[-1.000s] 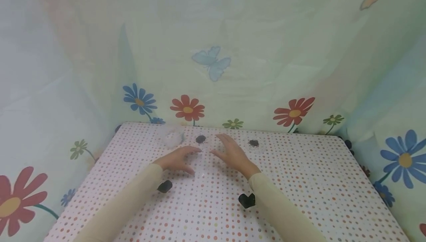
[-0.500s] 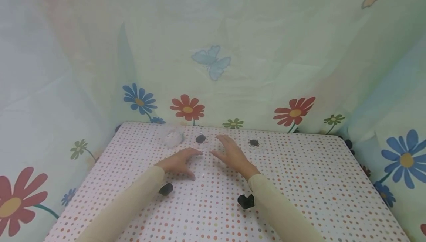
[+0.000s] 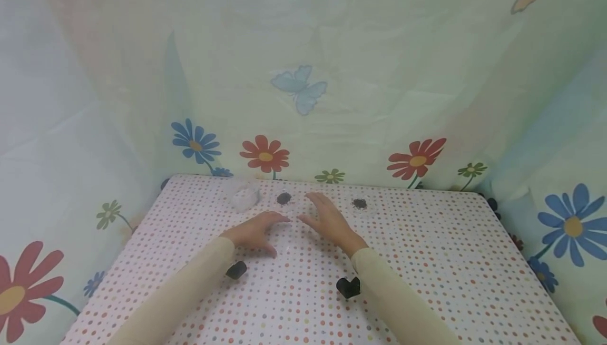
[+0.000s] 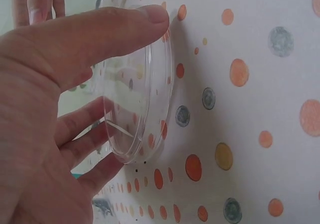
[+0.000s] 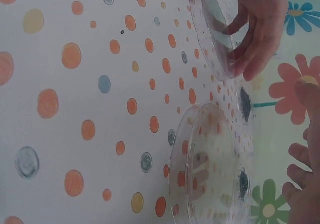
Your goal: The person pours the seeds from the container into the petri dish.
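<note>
My left hand (image 3: 253,232) is at a clear, shallow round petri dish (image 4: 132,99); its thumb lies on one side of the rim and the fingers curl along the other, with the dish low over the dotted table. A second clear dish (image 5: 205,164) rests on the table in the right wrist view, closer to my right hand (image 3: 329,224). That hand hovers with thumb and fingers spread, holding nothing. Behind the hands are two small heaps of dark grains, one at centre (image 3: 284,198) and one to the right (image 3: 359,204).
A fluffy white clump (image 3: 244,197) in clear material sits at the back left. A flower-printed curtain (image 3: 303,139) stands behind the white dotted table (image 3: 455,260). Black devices (image 3: 348,287) show at the wrists. A few dark specks lie on the tabletop.
Both hands stay nearly in place. The left hand has shifted very slightly toward the right; the head view has turned a little.
</note>
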Demonstrator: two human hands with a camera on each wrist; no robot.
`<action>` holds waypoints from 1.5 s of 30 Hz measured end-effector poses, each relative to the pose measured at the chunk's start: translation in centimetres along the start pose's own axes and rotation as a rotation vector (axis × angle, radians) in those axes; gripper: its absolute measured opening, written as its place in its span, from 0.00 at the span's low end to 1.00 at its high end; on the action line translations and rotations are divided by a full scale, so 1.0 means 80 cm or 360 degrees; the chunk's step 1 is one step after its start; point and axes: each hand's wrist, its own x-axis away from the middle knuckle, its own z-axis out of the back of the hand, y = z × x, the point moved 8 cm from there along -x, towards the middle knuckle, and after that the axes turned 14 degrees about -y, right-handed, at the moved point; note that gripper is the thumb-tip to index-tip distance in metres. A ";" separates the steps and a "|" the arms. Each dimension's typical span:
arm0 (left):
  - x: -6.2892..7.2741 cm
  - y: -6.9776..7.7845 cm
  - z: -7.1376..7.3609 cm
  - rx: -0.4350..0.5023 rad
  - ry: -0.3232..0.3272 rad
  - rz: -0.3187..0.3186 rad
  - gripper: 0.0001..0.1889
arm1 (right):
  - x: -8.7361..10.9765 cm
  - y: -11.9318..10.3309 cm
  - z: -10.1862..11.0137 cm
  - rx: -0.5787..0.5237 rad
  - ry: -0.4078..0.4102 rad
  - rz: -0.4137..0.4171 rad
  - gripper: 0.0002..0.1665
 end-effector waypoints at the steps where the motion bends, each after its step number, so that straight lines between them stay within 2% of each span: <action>1: 0.001 0.001 0.001 0.0002 -0.0002 0.0000 0.47 | 0.000 0.000 0.000 0.0005 -0.0003 -0.0003 0.39; 9: 0.004 0.004 0.009 0.0016 0.0007 0.0032 0.46 | 0.000 0.002 0.001 0.0005 -0.0013 -0.0031 0.41; 14: 0.008 0.002 0.020 0.0056 0.0072 0.0013 0.45 | -0.001 0.002 0.002 0.0040 -0.0010 -0.0035 0.40; 22: 0.006 0.000 0.031 -0.0028 0.0188 -0.0022 0.44 | -0.001 0.000 0.002 0.0048 -0.0020 -0.0042 0.39; 30: 0.009 0.003 0.045 -0.0017 0.0306 -0.0030 0.42 | -0.004 -0.002 0.002 0.0018 -0.0010 -0.0042 0.39; 40: 0.005 -0.001 0.052 -0.0093 0.0413 0.0029 0.42 | -0.006 0.004 -0.001 0.0069 -0.0005 -0.0041 0.39; 45: 0.002 -0.001 0.057 -0.0087 0.0450 0.0034 0.42 | -0.006 0.006 0.001 0.0022 0.0014 -0.0043 0.39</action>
